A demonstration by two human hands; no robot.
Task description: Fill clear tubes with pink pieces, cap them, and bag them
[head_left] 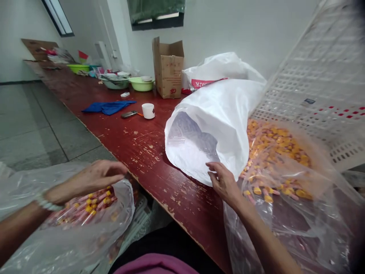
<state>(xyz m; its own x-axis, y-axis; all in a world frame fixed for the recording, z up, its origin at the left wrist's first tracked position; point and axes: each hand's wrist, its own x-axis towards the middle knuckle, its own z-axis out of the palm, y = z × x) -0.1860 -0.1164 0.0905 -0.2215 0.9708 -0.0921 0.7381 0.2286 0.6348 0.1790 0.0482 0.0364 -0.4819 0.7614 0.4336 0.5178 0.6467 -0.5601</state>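
Note:
My left hand (107,175) hovers with its fingers stretched out and nothing in them. Below it lies an open clear plastic bag (125,213) holding many small pink pieces with yellow ends (88,207). A large white woven sack (228,114) rests on its side on the table, its mouth facing me and a clear liner inside. At the lower right rim of that mouth is my right hand (224,182), fingers slightly curled and apart; whether they touch the rim I cannot tell. To the right, another clear bag (288,213) holds more yellow-ended pieces (279,152).
A long worn red table (142,152) runs to the far left. On it are a white cup (148,111), a phone-like device (129,114), blue cloth (108,107), a cardboard box (171,72) and green basins (142,84). A white perforated crate (319,83) tilts at the right.

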